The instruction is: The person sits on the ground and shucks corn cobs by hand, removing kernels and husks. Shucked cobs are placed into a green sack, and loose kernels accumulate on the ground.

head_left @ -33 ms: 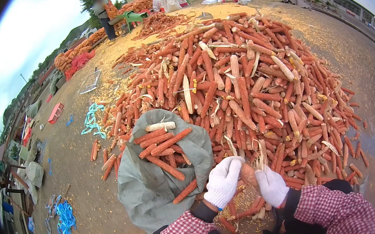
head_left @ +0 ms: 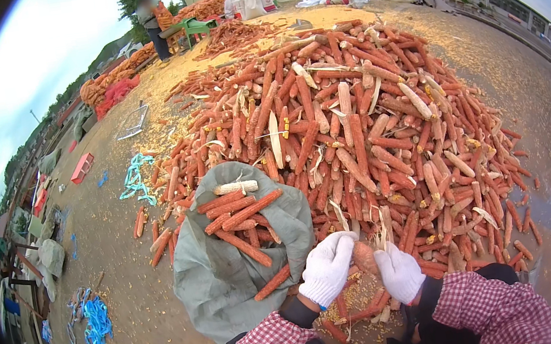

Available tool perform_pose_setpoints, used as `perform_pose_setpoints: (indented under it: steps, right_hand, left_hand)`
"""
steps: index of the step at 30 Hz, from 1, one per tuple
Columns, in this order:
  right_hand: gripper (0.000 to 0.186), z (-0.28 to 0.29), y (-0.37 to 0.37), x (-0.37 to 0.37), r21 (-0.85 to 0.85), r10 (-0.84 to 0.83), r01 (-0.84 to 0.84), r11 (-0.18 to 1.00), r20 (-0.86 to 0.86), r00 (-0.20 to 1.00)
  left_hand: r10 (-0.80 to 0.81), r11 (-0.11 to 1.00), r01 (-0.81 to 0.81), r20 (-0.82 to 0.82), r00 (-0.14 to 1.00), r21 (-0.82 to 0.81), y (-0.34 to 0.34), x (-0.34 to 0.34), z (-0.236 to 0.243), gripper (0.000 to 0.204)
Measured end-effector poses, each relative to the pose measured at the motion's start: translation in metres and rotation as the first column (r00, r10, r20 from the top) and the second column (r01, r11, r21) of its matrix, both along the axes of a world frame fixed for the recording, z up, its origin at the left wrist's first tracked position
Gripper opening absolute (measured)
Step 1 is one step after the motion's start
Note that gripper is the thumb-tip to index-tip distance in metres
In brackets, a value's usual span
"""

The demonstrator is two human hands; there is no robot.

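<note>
Just right of the sack (head_left: pixel 210 297): a reddish corn cob (head_left: pixel 365 256) is being held above loose kernels (head_left: pixel 361 291).
Left hand (head_left: pixel 330 270): white-gloved, grasping the cob's sack-side end.
Right hand (head_left: pixel 400 272): white-gloved, bunching at the other end; whether it is gripping, one cannot tell.
Cob pile (head_left: pixel 354 133): spreading behind the sack and rightward.

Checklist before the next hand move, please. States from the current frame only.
1. Reddish cob held between left hand and right hand: ok.
2. White gloves on both hands: ok.
3. Gray-green sack mouth open: ok, cobs visible inside.
4. Ground below the hands clear: not ok, loose kernels and more cobs there.
5. Far side of the held cob free of kernels: cannot tell, hidden.
6. Other person away from the hands: ok, beyond the pile.
</note>
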State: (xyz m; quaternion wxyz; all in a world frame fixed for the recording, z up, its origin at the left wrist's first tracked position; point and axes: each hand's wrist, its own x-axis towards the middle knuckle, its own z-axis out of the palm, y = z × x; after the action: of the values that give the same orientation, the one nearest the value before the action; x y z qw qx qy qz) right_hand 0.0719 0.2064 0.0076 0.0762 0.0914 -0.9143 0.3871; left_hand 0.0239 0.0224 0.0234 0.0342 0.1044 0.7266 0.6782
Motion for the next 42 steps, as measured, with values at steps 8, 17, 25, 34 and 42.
perform_pose_setpoints:
  steps: [8,17,25,34,42]
  right_hand:
    - [0.02,0.01,-0.005,0.001,0.144,0.023,-0.019,0.989,-0.021,1.0]
    - [0.031,0.003,-0.002,-0.002,0.071,-0.026,0.024,0.997,0.034,0.999]
    - [0.025,0.011,-0.002,0.002,0.187,0.095,-0.095,0.978,0.009,0.995]
    - [0.035,-0.005,-0.001,-0.001,-0.077,0.057,-0.048,0.996,0.119,0.991]
    - [0.039,-0.002,-0.004,0.001,-0.416,0.119,0.048,0.908,0.365,0.923]
  left_hand:
    - [0.035,0.998,-0.028,0.1,0.994,-0.064,-0.006,0.008,0.009,0.027]
    - [0.045,0.997,-0.042,0.056,0.997,-0.059,-0.006,0.003,0.0,0.026]
    - [0.126,0.882,-0.272,-0.365,0.922,-0.384,0.001,0.009,0.007,0.021]
    - [0.098,0.967,-0.185,-0.418,0.903,-0.174,0.0,-0.001,-0.011,0.028]
    - [0.069,0.978,-0.11,-0.225,0.972,-0.177,-0.002,0.002,-0.001,0.024]
